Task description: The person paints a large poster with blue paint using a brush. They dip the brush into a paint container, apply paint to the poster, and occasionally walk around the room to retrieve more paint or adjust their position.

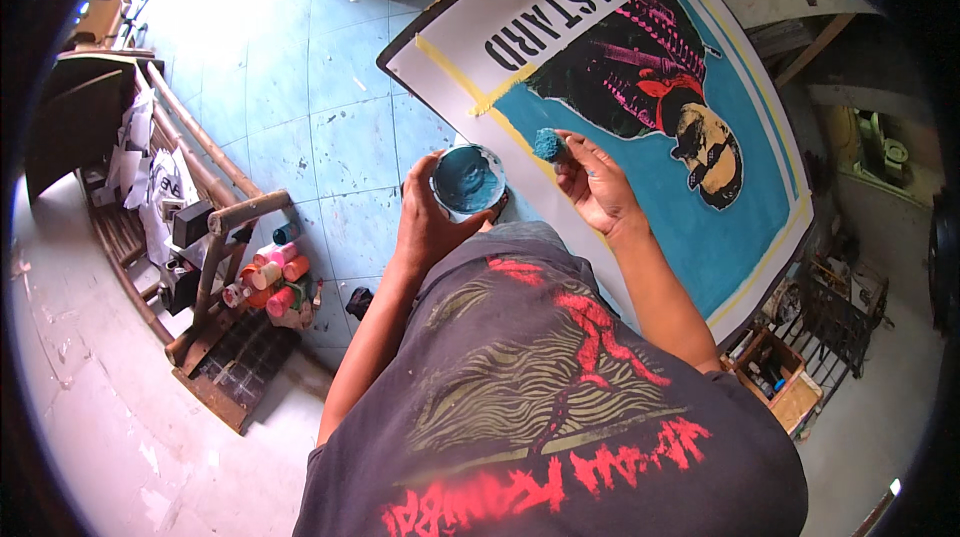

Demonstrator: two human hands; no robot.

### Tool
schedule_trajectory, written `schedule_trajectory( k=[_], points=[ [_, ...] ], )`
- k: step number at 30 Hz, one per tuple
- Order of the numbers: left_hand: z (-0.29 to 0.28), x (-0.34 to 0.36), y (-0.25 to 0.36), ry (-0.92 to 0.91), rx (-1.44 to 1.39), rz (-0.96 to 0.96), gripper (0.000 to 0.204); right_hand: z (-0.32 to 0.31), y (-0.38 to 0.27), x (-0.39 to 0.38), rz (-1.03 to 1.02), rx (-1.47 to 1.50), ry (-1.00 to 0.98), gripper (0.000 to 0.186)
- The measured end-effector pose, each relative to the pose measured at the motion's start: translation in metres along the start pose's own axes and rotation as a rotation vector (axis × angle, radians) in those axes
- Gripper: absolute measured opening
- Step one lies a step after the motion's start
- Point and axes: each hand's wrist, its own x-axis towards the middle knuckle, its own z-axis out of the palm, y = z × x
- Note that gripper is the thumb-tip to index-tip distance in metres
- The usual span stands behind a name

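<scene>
My left hand (423, 209) grips a round tub of teal paint (468, 180) around its side, its open top facing up. Paint coats the tub's inner wall. In my right hand (598, 185) a small teal-soaked sponge (547, 145) is pinched between thumb and fingers, held to the right of the tub and apart from it. Beneath and beyond my right hand lies a large poster (740, 237) with a teal background, a dark figure in sunglasses with a red scarf, black stencilled lettering and yellow tape strips (497, 95) along its borders.
On the left a bamboo bench (205, 172) carries papers (160, 172) and dark boxes. Several paint containers (268, 275) in pink, red and orange cluster by its end. Blue tiled floor (350, 152) shows paint specks. At the lower right stands a wooden box (770, 372) with bottles.
</scene>
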Motion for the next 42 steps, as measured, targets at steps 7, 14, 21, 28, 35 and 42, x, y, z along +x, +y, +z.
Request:
schedule_trajectory(
  k=[7, 14, 21, 28, 35, 42],
  points=[
    [0.001, 0.006, 0.005, -0.047, 0.08, 0.06, 0.105, -0.003, -0.002, -0.016, 0.033, 0.341, -0.134, 0.008],
    [-0.001, 0.0, -0.005, 0.021, -0.043, 0.008, 0.099, -0.004, -0.005, -0.027, -0.204, -0.003, -0.1, 0.015],
    [-0.003, 0.022, 0.013, 0.024, 0.088, 0.154, 0.104, 0.04, -0.009, -0.045, -0.928, -1.03, 0.013, 0.017],
    [0.0, 0.027, 0.032, -0.011, 0.052, 0.193, 0.103, 0.06, 0.0, -0.042, -1.013, -1.372, -0.087, 0.022],
    [0.005, 0.022, 0.032, -0.032, 0.017, 0.235, 0.104, 0.06, 0.013, -0.031, -0.976, -1.485, -0.128, 0.021],
    [0.001, 0.012, 0.028, 0.021, 0.084, 0.169, 0.104, 0.036, 0.006, -0.033, -0.586, -0.74, 0.069, 0.017]
  ],
)
